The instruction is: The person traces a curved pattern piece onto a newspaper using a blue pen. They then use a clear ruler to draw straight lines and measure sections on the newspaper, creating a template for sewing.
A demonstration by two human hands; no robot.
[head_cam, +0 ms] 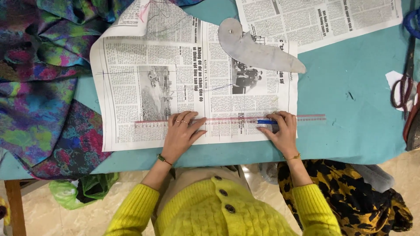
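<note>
A newspaper sheet (131,87) lies flat on the teal table (350,113). Across its lower part runs a long clear ruler with red markings (227,119). My left hand (181,131) presses flat on the ruler's left half, fingers spread. My right hand (282,131) holds a blue pen (267,122) with its tip against the ruler's edge on the paper. A grey curved pattern template (253,48) rests on the newspaper's upper right part.
Multicoloured fabric (39,87) is heaped at the table's left. A second newspaper sheet (315,17) lies at the top right. Scissors (404,83) sit at the right edge. Black-and-yellow patterned cloth (345,192) hangs below the table's front edge; a green plastic bag (83,188) lies underneath.
</note>
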